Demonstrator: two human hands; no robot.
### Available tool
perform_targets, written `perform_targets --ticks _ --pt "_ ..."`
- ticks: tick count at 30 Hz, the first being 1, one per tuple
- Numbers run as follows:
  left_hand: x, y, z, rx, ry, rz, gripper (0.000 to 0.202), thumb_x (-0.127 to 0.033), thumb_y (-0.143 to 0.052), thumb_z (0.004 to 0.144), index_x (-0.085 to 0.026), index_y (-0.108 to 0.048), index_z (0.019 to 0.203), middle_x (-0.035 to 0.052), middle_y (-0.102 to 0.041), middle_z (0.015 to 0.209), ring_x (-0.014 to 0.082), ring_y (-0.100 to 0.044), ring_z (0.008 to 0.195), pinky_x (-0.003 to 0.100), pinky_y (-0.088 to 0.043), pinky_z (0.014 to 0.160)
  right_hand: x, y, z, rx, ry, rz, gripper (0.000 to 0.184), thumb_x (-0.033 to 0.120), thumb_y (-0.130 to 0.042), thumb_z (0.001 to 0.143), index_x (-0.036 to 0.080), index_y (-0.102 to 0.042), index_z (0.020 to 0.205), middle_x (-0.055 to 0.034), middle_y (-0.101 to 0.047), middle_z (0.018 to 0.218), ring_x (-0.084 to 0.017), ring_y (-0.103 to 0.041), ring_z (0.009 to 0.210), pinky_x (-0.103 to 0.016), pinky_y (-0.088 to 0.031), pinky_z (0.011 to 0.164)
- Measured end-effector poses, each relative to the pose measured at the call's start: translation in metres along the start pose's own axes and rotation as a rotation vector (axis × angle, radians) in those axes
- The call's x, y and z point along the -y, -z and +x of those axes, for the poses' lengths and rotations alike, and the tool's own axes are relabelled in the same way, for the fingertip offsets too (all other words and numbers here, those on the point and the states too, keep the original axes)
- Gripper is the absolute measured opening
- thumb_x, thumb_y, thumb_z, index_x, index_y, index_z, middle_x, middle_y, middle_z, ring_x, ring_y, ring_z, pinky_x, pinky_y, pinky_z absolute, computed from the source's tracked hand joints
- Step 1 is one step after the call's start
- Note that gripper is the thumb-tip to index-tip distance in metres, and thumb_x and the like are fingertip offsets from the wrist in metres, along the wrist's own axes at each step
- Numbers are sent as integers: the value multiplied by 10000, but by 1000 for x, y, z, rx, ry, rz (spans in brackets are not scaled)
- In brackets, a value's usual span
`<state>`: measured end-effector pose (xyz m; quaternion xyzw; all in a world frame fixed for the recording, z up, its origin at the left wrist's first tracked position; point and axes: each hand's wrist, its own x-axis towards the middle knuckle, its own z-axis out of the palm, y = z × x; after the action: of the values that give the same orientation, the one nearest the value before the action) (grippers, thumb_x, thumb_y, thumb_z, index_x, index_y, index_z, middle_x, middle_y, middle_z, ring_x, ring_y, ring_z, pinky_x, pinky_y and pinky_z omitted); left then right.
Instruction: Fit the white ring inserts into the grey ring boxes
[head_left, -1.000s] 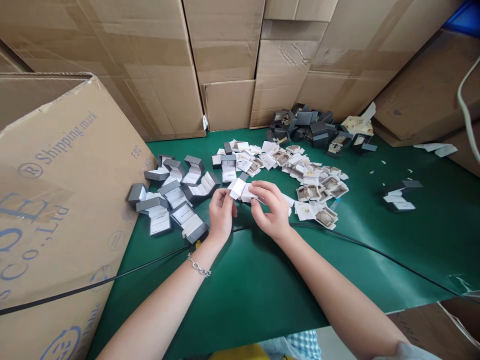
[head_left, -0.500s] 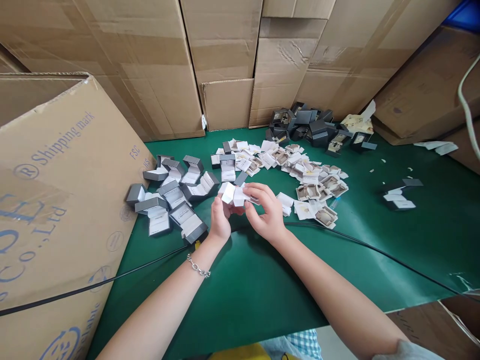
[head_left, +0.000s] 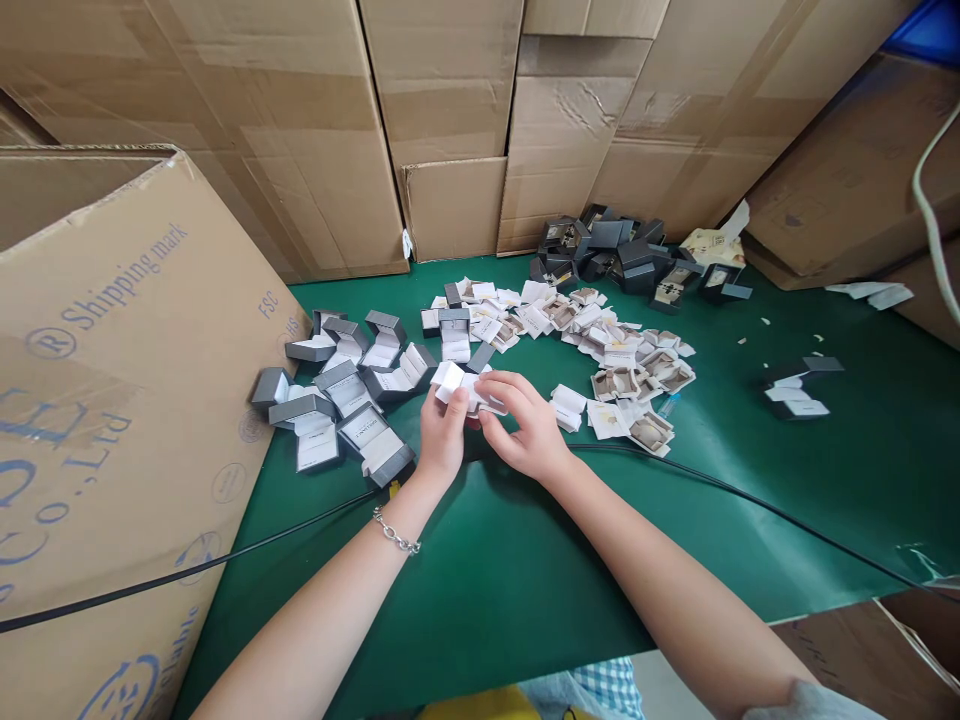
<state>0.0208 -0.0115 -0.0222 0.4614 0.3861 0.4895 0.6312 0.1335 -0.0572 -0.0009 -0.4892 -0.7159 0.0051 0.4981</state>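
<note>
Between my two hands is a small white folded card insert (head_left: 451, 379), held above the table. My left hand (head_left: 442, 430) grips its left side, thumb on top. The fingers of my right hand (head_left: 525, 425) are curled on its right side, and partly hide it. Just left of my hands lie several open grey jewellery boxes (head_left: 373, 437) with white linings. Beyond my fingertips stands another open grey box (head_left: 455, 335). A loose white insert (head_left: 568, 408) rests to the right of my right hand.
White card inserts (head_left: 600, 335) are heaped behind and right. Black boxes (head_left: 630, 250) pile against the cardboard cartons (head_left: 450, 210) at the back. One open box (head_left: 799, 395) sits far right. A black cable (head_left: 750, 495) crosses the green table (head_left: 525, 580). A large carton (head_left: 187, 300) stands left.
My left thumb has moved up and right, over the white insert, and the insert has tilted in my fingers. My right hand has shifted slightly left. The boxes lie as before.
</note>
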Motion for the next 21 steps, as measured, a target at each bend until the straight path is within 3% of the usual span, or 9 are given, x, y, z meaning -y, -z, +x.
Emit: perform_targets --ticks 13,21 --pt "0 0 4 -65 3 56 460 -595 -598 681 -158 -478 754 -39 -476 611 47 -438 508 163 -377 472 -4 -2 -2 117 -23 -64 273 173 -462 861 208 -525 1124 -89 -599 1106 -177 -576 1042 -331 -522 879" --pt "2 1 3 -24 -45 120 524 -668 -545 670 -153 -499 754 -24 -496 596 59 -444 502 171 -381 462 -8 -3 -3 157 -32 -88 281 184 -455 873 219 -535 1139 -84 -586 1134 -187 -556 1073 -346 -510 895"
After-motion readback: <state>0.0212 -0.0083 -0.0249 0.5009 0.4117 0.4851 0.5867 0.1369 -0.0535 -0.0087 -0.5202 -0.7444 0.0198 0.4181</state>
